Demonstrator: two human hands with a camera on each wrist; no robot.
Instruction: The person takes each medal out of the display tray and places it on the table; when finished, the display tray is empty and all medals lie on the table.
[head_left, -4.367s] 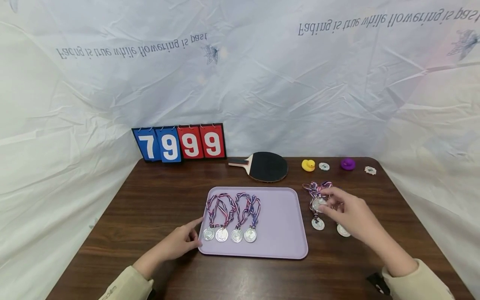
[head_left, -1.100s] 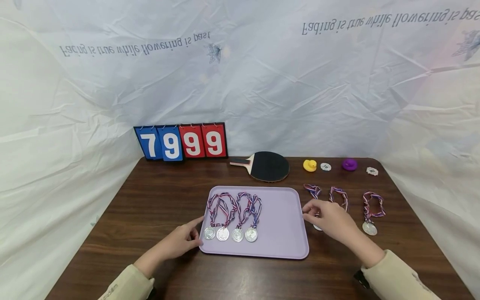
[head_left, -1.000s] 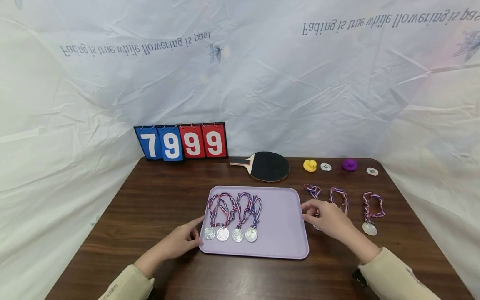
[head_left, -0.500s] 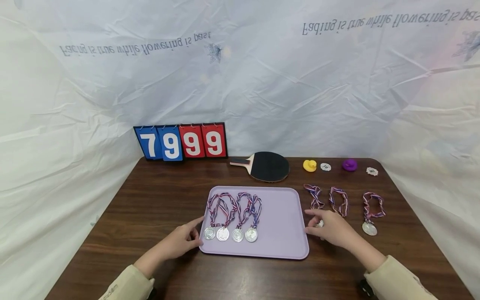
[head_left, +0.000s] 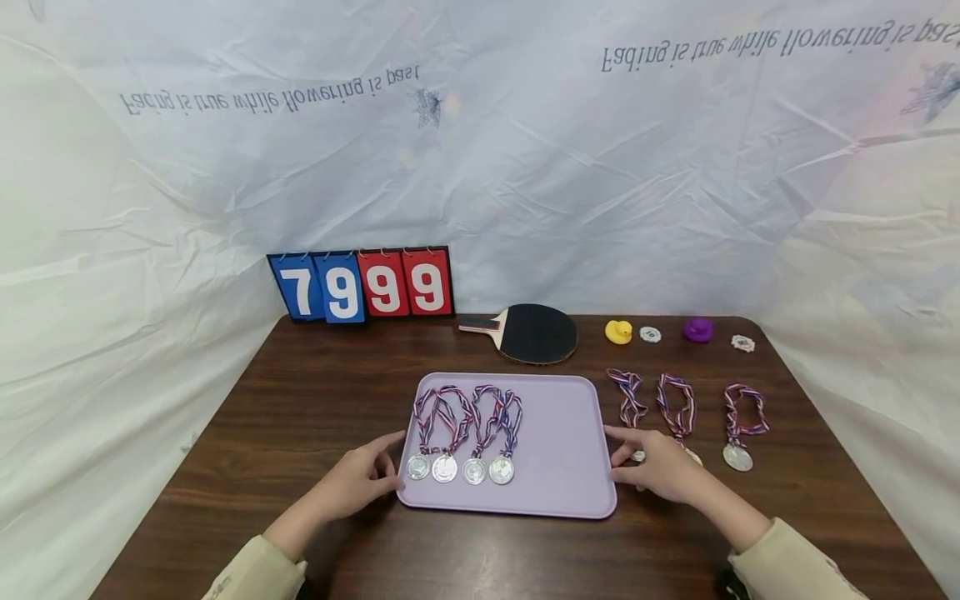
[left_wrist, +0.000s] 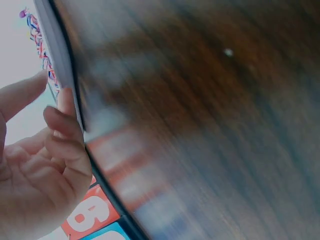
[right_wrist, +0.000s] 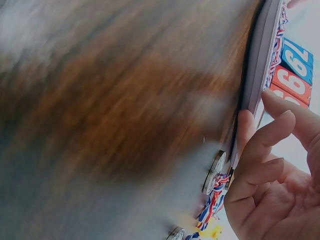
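Observation:
A lilac tray (head_left: 564, 442) lies on the brown table with several silver medals (head_left: 473, 471) in a row on its left half, their striped ribbons (head_left: 489, 412) looped upward. My left hand (head_left: 357, 478) touches the tray's left edge with forefinger and thumb apart, the other fingers bent loosely. My right hand (head_left: 660, 467) is at the right edge in much the same pose, fingertips at the rim. Behind the right hand lie more medals: one ribbon (head_left: 628, 396) and another ribbon (head_left: 677, 402) show, their discs partly hidden. A third silver medal (head_left: 738, 457) is farther right.
Along the back of the table are a scoreboard (head_left: 362, 285) reading 7999, a table tennis bat (head_left: 538, 334), a yellow duck (head_left: 618, 332), a purple duck (head_left: 698, 329) and two round chips, one white chip (head_left: 650, 334) beside the yellow duck. White cloth (head_left: 525, 183) hangs behind.
The right hand has spread out the heap of medals on the right and come to the tray's right edge, sliding a little nearer. My left hand has stayed at the left edge.

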